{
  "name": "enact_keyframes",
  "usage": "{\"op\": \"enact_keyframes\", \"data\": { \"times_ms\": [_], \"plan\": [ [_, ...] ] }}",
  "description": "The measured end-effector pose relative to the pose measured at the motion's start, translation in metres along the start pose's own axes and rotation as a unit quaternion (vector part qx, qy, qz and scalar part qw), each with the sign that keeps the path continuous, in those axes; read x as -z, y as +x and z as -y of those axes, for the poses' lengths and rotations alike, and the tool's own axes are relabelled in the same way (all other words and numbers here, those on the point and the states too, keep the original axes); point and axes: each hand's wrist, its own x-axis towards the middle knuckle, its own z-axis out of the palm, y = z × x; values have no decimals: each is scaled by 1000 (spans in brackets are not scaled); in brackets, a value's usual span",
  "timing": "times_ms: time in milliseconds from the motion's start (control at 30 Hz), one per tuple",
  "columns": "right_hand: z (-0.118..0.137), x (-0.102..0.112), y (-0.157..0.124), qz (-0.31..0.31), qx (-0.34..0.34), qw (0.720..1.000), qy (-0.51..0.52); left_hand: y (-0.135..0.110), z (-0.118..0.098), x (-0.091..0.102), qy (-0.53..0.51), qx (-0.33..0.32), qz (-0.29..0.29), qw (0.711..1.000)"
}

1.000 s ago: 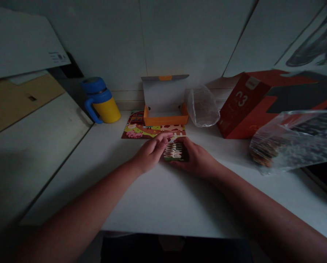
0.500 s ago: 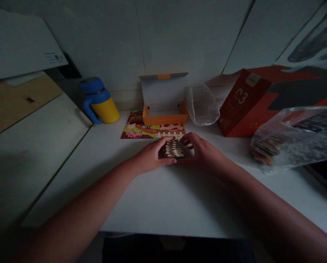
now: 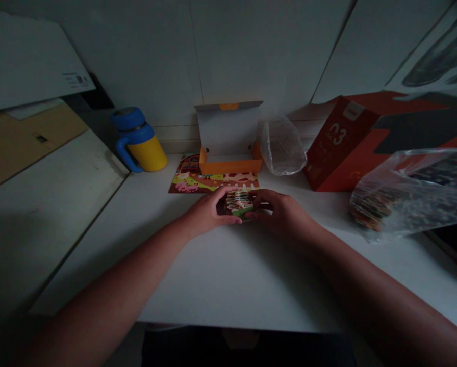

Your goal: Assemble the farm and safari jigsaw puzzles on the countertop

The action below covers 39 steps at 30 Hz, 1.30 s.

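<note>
A row of thick cardboard puzzle pieces [image 3: 237,201], pale at the edges with a green face at the near end, sits between my two hands just above or on the table. My left hand [image 3: 213,208] curves round its left side, thumb in front and fingers behind. From the right, my right hand [image 3: 276,206] closes on the near end with thumb and fingers. Right behind them lies a colourful farm picture sheet [image 3: 190,186]. On that sheet stands an open orange box [image 3: 230,167] with its lid raised.
A blue and yellow mug [image 3: 148,153] stands at the back left. Right of the orange box is a clear plastic bag [image 3: 284,148]. A large red box [image 3: 339,137] and another plastic bag [image 3: 404,199] with more pieces occupy the right side. White furniture panels [image 3: 41,204] border the left.
The row of pieces has tipped and shifted slightly left, showing a green face. My right hand has moved left, its fingers now nearer the pieces.
</note>
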Motion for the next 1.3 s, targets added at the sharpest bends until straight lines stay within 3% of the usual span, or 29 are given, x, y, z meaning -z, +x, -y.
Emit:
{"op": "enact_keyframes", "data": {
  "times_ms": [100, 333, 600, 700, 833, 1067, 1300],
  "plan": [
    [0, -1, 0, -28, 17, 999, -27, 1, 1, 0, 5, -1, -10, 1000],
    [8, 3, 0, 23, -45, 997, -66, -1, -5, 2, 35, 2, 3, 999],
    [11, 1, -2, -9, -62, 993, -101, -6, -8, -2, 63, -23, 17, 998],
    [4, 1, -5, -20, -23, 990, -139, -9, -14, -6, 79, -26, 24, 996],
    [-3, -9, -8, 10, 37, 978, -205, -14, -21, -17, 97, -36, 27, 994],
    [2, -39, -8, -7, 63, 973, -223, -11, -18, -33, 134, -28, -15, 990],
    [4, -43, -7, -20, 70, 972, -225, -9, -16, -32, 182, -25, -16, 983]
  ]
}}
